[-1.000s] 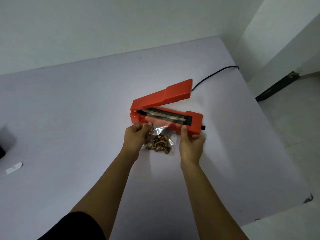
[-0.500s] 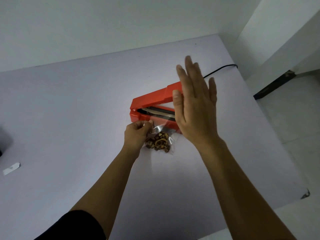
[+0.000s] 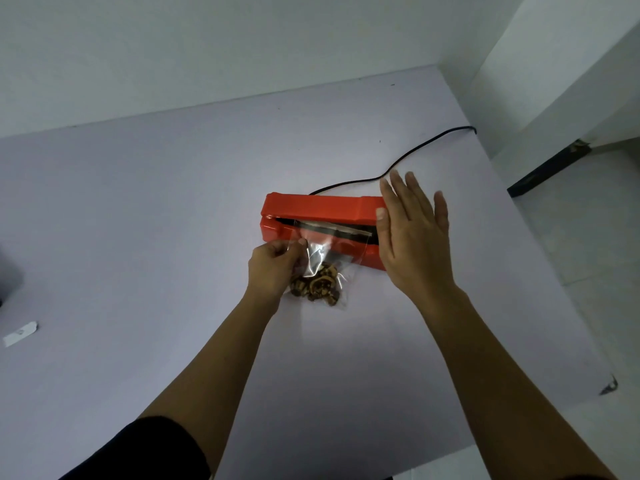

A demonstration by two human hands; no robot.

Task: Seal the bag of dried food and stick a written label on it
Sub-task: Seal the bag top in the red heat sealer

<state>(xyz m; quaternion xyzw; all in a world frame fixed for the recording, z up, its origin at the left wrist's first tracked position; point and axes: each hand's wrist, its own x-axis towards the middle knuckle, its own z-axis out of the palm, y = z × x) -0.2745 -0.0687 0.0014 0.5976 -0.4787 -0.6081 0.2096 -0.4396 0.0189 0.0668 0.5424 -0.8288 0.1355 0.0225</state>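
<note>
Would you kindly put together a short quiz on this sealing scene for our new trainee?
1. True or false: the right hand grips the bag.
2. Where is the bag's open end? A) in the mouth of the red sealer; B) tucked beneath the bag itself; C) held in the right hand.
3. Which hand pinches the bag's edge?
Key: 1 false, that hand is open; 2 A; 3 the left hand.

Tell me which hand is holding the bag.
The left hand: its fingers pinch the clear bag by its left edge. The right hand is flat and open over the red sealer.
</note>
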